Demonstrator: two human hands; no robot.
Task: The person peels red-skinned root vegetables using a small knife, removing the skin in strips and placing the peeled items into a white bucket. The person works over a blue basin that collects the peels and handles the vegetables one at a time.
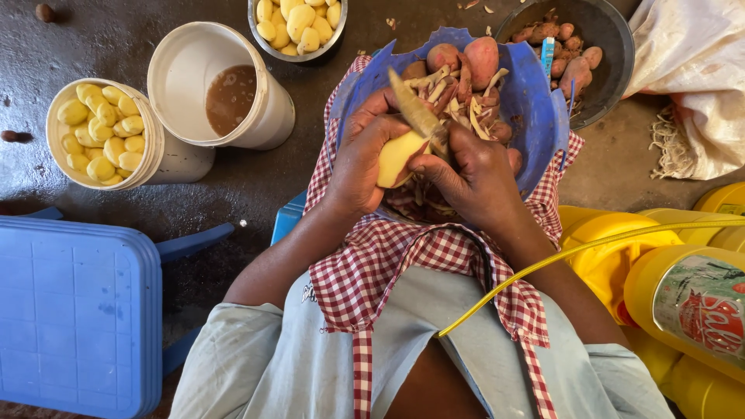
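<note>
We cradle 1 half-peeled potato (397,157) in our left hand (358,159); it's probably wet, firm, slippery. Our right hand (475,180) grips the knife (417,114).

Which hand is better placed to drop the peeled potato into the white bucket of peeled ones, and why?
Left. The left hand already grips the potato and is nearer the bucket; the right hand holds the knife.

I count two white buckets (167,124), one with peeled potatoes and one with brown water. There is one metal bowl (297,29), one blue basin (535,101) and one dark basin (609,46). Two hands (365,159) hold one potato (397,157) and one knife (419,115).
</note>
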